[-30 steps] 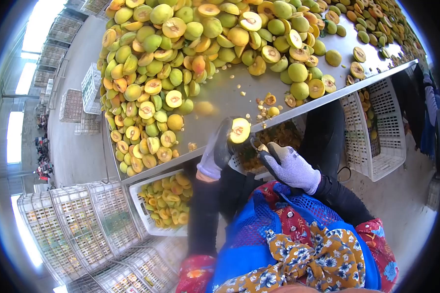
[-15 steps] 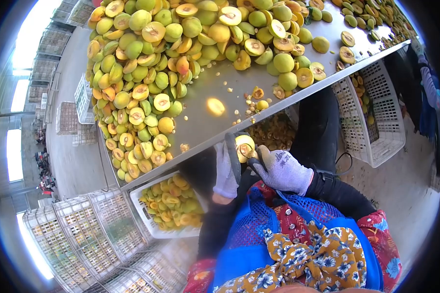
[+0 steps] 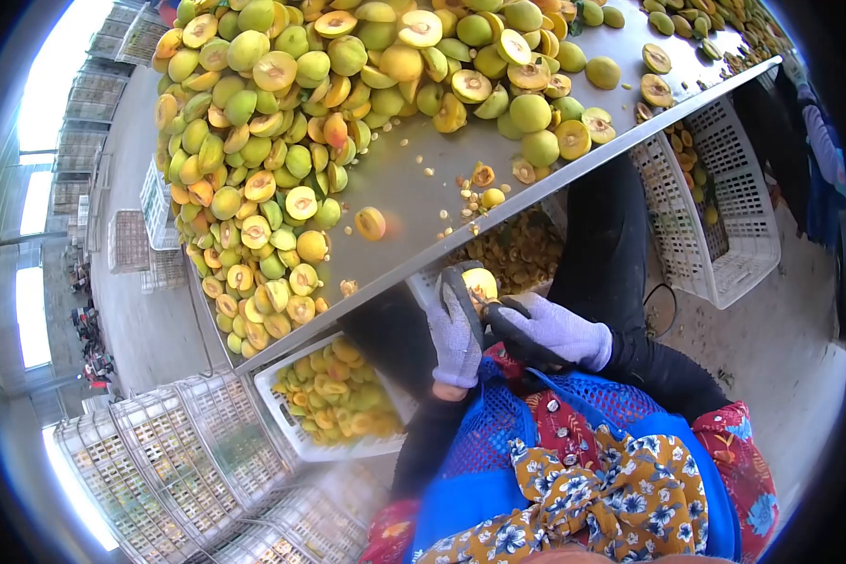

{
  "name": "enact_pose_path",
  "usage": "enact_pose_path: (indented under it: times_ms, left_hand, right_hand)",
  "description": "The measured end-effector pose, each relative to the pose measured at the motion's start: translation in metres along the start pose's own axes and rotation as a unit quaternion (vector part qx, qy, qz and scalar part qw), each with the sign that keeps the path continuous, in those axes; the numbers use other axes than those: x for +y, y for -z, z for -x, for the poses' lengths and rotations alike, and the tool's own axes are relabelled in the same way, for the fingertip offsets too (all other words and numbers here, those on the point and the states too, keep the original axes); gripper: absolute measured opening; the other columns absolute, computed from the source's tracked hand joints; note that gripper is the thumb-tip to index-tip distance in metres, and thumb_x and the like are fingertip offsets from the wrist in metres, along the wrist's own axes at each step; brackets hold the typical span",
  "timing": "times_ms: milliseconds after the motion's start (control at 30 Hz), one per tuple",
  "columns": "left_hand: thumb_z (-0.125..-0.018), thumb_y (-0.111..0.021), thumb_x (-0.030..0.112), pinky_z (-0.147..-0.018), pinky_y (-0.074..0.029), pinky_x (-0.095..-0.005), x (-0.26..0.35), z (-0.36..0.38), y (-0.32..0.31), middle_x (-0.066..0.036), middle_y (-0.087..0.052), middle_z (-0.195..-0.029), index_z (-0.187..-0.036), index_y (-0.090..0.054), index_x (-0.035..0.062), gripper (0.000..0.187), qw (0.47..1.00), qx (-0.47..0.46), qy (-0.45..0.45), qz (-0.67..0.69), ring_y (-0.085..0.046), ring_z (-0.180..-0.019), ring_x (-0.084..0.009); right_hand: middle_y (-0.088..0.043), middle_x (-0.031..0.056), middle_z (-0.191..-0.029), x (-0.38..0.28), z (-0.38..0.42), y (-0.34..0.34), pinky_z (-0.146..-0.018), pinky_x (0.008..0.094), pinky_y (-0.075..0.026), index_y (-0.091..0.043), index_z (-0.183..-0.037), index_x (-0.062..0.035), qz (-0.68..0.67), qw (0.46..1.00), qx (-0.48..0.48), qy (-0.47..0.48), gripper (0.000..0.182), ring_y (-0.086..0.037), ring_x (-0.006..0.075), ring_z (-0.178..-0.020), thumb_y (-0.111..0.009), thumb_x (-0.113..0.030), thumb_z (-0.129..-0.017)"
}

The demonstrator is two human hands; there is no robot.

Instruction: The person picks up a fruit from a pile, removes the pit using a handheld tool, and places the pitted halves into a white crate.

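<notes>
An apricot half (image 3: 479, 284), yellow-green outside with brownish flesh at its lower edge, is held just below the metal table's edge. My left hand (image 3: 455, 334), in a lilac glove with dark palm and fingers, grips it from the left. From the right, my right hand (image 3: 556, 331), gloved alike, has its fingers closed at the fruit's lower side; whether they also hold a small tool is hidden. On the table (image 3: 399, 188) lies a loose apricot half (image 3: 370, 224), cut face up. Several pits and fruit scraps (image 3: 470, 202) are scattered to its right.
A large heap of whole and halved apricots (image 3: 273, 122) covers the table's far and left parts. White crates with fruit stand below left (image 3: 301, 437) and right (image 3: 724, 273). Discarded scraps (image 3: 517, 254) lie beneath the edge. Another person's sleeve (image 3: 821, 141) shows far right.
The loose half on the table, blurred before, has moved left toward the heap. The held apricot has turned, so less of its cut face shows. Both hands remain together at it.
</notes>
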State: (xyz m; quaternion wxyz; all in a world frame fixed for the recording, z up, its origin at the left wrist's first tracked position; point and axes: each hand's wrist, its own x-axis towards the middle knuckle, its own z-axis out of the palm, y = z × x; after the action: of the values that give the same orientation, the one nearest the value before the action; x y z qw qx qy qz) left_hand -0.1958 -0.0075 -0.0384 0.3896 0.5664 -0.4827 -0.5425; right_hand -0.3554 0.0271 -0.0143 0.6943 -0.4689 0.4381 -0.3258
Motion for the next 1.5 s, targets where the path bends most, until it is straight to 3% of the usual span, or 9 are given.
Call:
enact_pose_path:
  times_ms: [267, 567, 700, 800, 900, 1000, 1200, 1267, 1500]
  left_hand:
    - [-0.107, -0.029, 0.047, -0.080, -0.054, -0.0305, 0.004, -0.005, -0.014, -0.013, -0.068, -0.094, -0.112, -0.060, -0.0006, 0.057, 0.983, -0.076, 0.024, 0.167, -0.065, -0.085, -0.0190]
    - [-0.105, -0.040, 0.044, -0.080, -0.054, -0.0308, 0.026, -0.013, -0.019, -0.009, -0.068, -0.094, -0.114, -0.059, 0.0000, 0.048, 0.992, -0.108, -0.009, 0.069, -0.065, -0.084, -0.0175]
    - [-0.104, -0.041, 0.045, -0.073, -0.054, -0.0297, -0.009, -0.017, 0.000, -0.007, -0.064, -0.095, -0.120, -0.054, 0.0039, 0.046, 0.981, -0.090, -0.144, -0.093, -0.063, -0.081, -0.0154]
    - [-0.105, -0.039, 0.045, -0.067, -0.053, -0.0295, 0.006, -0.011, 0.017, -0.007, -0.064, -0.095, -0.118, -0.055, 0.0067, 0.043, 0.918, -0.087, 0.206, 0.327, -0.063, -0.078, -0.0150]
    - [-0.104, -0.039, 0.047, -0.066, -0.053, -0.0295, -0.002, -0.011, 0.044, -0.007, -0.064, -0.097, -0.118, -0.055, 0.0074, 0.044, 0.881, -0.119, 0.192, 0.416, -0.062, -0.077, -0.0147]
    - [-0.103, -0.041, 0.044, -0.057, -0.049, -0.0268, -0.004, 0.011, 0.072, -0.008, -0.066, -0.095, -0.113, -0.057, 0.0053, 0.043, 0.984, 0.005, -0.092, -0.152, -0.060, -0.070, -0.0138]
    - [-0.100, -0.045, 0.045, -0.074, -0.051, -0.0398, -0.047, 0.037, 0.213, -0.018, -0.063, -0.108, -0.123, -0.055, 0.0014, 0.050, 0.736, 0.254, -0.007, -0.627, -0.062, -0.087, -0.0293]
    - [-0.096, -0.054, 0.035, -0.091, -0.047, -0.0474, -0.015, 0.028, 0.205, -0.027, -0.057, -0.119, -0.136, -0.046, -0.0004, 0.053, 0.630, 0.323, 0.119, -0.696, -0.055, -0.111, -0.0445]
    - [-0.092, -0.060, 0.044, -0.094, -0.045, -0.0480, 0.033, -0.124, 0.111, -0.030, -0.057, -0.119, -0.125, -0.055, -0.0021, 0.058, 0.815, 0.148, -0.080, -0.555, -0.054, -0.113, -0.0436]
  right_hand:
    - [-0.038, -0.0031, -0.051, 0.022, -0.003, 0.007, -0.031, 0.0190, -0.032, -0.056, -0.094, -0.0072, -0.781, 0.514, -0.283, -0.214, 0.041, -0.038, 0.0066, -0.035, -0.043, -0.045, -0.103]
    - [-0.041, -0.0010, -0.052, 0.026, -0.003, 0.004, -0.031, 0.0194, -0.032, -0.055, -0.092, -0.0058, -0.759, 0.579, -0.262, -0.140, 0.042, -0.038, 0.0074, -0.034, -0.045, -0.045, -0.102]
    - [-0.051, 0.0028, -0.057, -0.011, 0.009, 0.010, -0.038, 0.0190, -0.036, -0.058, -0.094, 0.0008, -0.517, 0.838, -0.165, -0.056, 0.041, -0.044, 0.0083, -0.039, -0.049, -0.039, -0.102]
    - [-0.053, 0.0044, -0.063, -0.008, 0.007, 0.018, -0.040, 0.0205, -0.037, -0.059, -0.098, 0.0027, -0.507, 0.852, -0.086, -0.096, 0.040, -0.046, 0.0070, -0.044, -0.051, -0.036, -0.101]
    - [-0.048, 0.0014, -0.055, -0.015, 0.001, 0.016, -0.036, 0.0212, -0.033, -0.054, -0.093, -0.0025, -0.312, 0.947, -0.030, -0.074, 0.038, -0.041, 0.0071, -0.038, -0.048, -0.039, -0.103]
    - [-0.052, 0.0037, -0.077, -0.008, -0.005, 0.021, -0.049, 0.0262, -0.040, -0.055, -0.099, -0.0003, -0.129, 0.990, 0.008, -0.060, 0.024, -0.047, 0.0092, -0.054, -0.050, -0.023, -0.101]
    - [-0.060, 0.0157, -0.093, 0.020, -0.013, 0.037, -0.064, 0.0358, -0.049, -0.053, -0.120, 0.0005, 0.241, 0.966, 0.062, 0.077, 0.028, -0.063, 0.0268, -0.073, -0.054, -0.015, -0.097]
    - [-0.063, 0.0182, -0.089, 0.015, -0.021, 0.039, -0.067, 0.0385, -0.051, -0.051, -0.125, 0.0000, 0.102, 0.993, 0.052, -0.034, 0.033, -0.066, 0.0307, -0.076, -0.055, -0.018, -0.097]
    - [-0.062, 0.0060, -0.077, 0.010, -0.018, 0.033, -0.060, 0.0296, -0.049, -0.049, -0.130, -0.0024, 0.103, 0.994, 0.045, 0.018, 0.041, -0.062, 0.0122, -0.068, -0.055, -0.029, -0.099]
